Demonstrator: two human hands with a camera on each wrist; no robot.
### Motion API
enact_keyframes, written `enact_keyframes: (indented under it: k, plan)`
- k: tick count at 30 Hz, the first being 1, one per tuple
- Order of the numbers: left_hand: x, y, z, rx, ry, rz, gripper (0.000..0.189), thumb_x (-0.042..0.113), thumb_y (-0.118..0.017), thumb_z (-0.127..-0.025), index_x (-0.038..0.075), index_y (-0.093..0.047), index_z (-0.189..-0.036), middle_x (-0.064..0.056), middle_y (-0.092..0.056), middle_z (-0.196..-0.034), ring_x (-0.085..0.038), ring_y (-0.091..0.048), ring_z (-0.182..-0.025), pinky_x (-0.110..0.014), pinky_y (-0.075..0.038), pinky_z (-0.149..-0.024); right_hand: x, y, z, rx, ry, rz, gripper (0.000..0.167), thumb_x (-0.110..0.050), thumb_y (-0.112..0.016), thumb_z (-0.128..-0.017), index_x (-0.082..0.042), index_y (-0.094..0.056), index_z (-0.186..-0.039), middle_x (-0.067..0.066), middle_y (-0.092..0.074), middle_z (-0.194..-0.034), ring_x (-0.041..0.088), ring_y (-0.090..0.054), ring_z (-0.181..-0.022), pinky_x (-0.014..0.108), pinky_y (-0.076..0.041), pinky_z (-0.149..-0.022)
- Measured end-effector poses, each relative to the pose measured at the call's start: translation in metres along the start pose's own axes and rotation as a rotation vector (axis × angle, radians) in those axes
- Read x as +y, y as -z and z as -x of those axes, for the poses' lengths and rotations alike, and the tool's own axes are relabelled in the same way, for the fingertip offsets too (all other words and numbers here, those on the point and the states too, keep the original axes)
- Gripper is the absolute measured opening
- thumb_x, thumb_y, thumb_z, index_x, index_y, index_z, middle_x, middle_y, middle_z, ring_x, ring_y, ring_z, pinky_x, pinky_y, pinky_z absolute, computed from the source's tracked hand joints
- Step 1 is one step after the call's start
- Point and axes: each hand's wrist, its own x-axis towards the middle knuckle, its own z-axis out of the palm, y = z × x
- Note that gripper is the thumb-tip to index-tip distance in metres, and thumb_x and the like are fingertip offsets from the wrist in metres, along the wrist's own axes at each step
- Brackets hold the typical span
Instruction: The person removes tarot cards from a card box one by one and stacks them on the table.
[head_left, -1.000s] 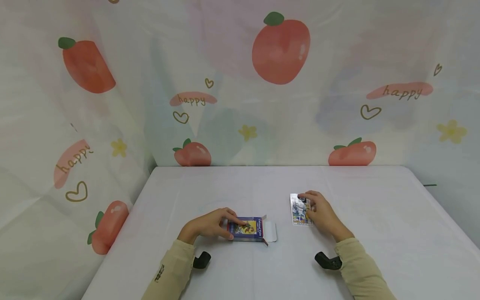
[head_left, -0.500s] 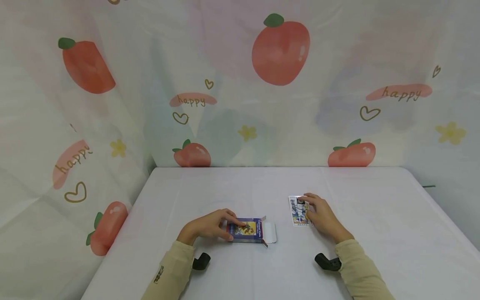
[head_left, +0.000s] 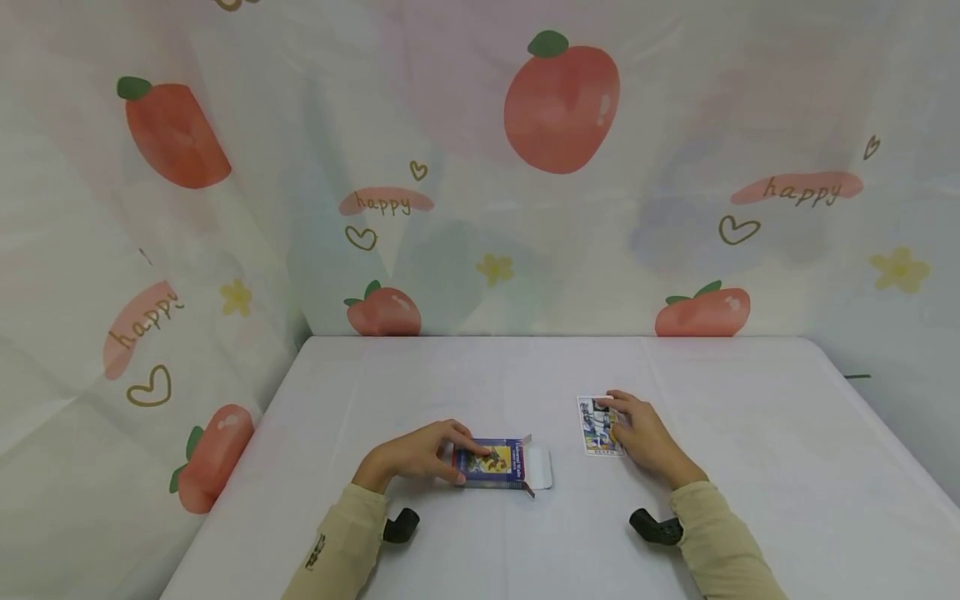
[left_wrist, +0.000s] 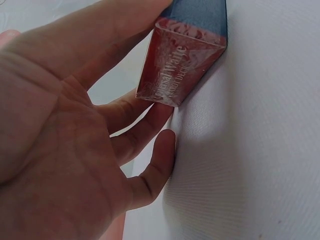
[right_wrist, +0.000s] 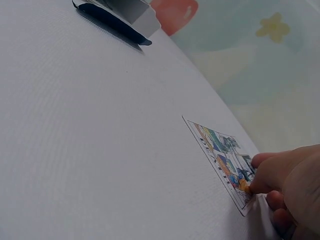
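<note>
A blue tarot deck box lies flat on the table, with its flap open toward the right. My left hand holds the box's left end, the index finger reaching over its top face. In the left wrist view the red end panel of the box shows between thumb and fingers. Right of the box is a tarot card, picture side up, its caption reading "DEATH". My right hand pinches the card's right edge. Some fingers are partly hidden in the right wrist view, where the card looks slightly tilted.
A white cloth covers the table. Behind it hangs a patterned curtain with printed fruit and hearts. Black wrist devices sit by the left sleeve and the right sleeve.
The right hand and card have turned very slightly, and the bright glare on the card has faded. My left hand stays on the box. The head view has tilted up a little.
</note>
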Motion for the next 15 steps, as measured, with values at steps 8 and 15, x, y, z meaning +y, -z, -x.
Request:
enact_keyframes:
  k: [8, 15]
  plan:
    - [0.0013, -0.0003, 0.0006, 0.003, 0.01, 0.0, 0.046, 0.016, -0.083, -0.084, 0.034, -0.073, -0.125, -0.006, -0.052, -0.14, -0.022, -0.046, -0.122, -0.041, -0.042, -0.096, 0.0006, -0.0009, 0.0008, -0.009, -0.003, -0.003, 0.048, 0.013, -0.053, -0.083, 0.009, -0.062, -0.13, 0.035, -0.046, -0.147, 0.056, -0.039, -0.14, 0.065, -0.032, -0.112]
    - [0.0003, -0.0007, -0.0003, 0.002, 0.012, 0.002, 0.046, 0.016, -0.082, -0.084, 0.034, -0.073, -0.125, -0.007, -0.052, -0.141, -0.024, -0.046, -0.126, -0.044, -0.042, -0.1, -0.0014, -0.0004, 0.0005, -0.008, -0.003, 0.006, 0.048, 0.013, -0.053, -0.083, 0.01, -0.062, -0.129, 0.035, -0.047, -0.147, 0.056, -0.039, -0.139, 0.065, -0.033, -0.112]
